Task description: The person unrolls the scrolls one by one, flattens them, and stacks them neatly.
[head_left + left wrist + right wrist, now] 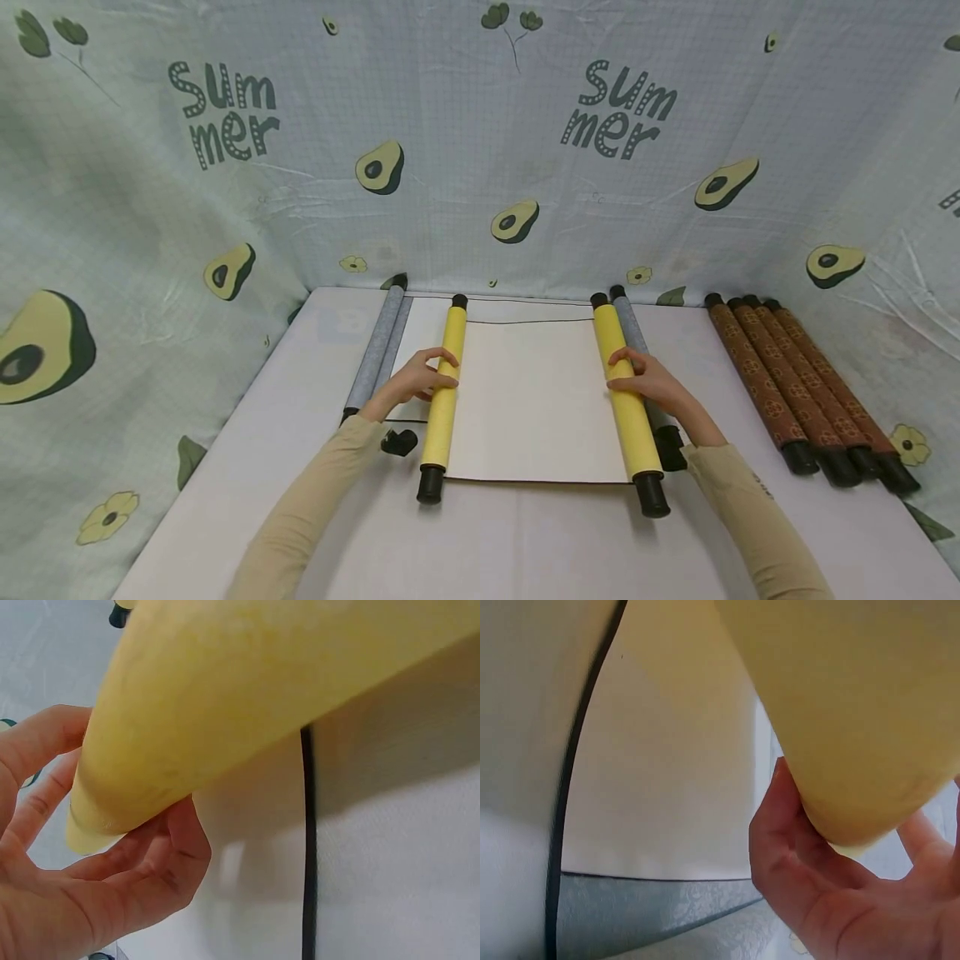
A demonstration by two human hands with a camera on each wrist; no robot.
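A yellow-backed hanging scroll is spread between two rolls, its blank cream sheet (536, 400) stretched between them. My left hand (417, 377) grips the left yellow roll (446, 408), thumb on one side and fingers on the other. On the other end, my right hand (648, 383) holds the right yellow roll (628, 400) the same way. Both wrist views show the curled fingers around a yellow roll (202, 697). Black knobs (430, 485) cap the roll ends. Behind and partly hidden under it is a grey-blue scroll, with its left roll (375, 350) and right roll (632, 323) showing.
Several brown patterned scrolls (780, 375) with black end knobs lie side by side at the right of the white table (517, 542). A pale cloth (465, 108) printed with avocados and lettering hangs around the back and sides.
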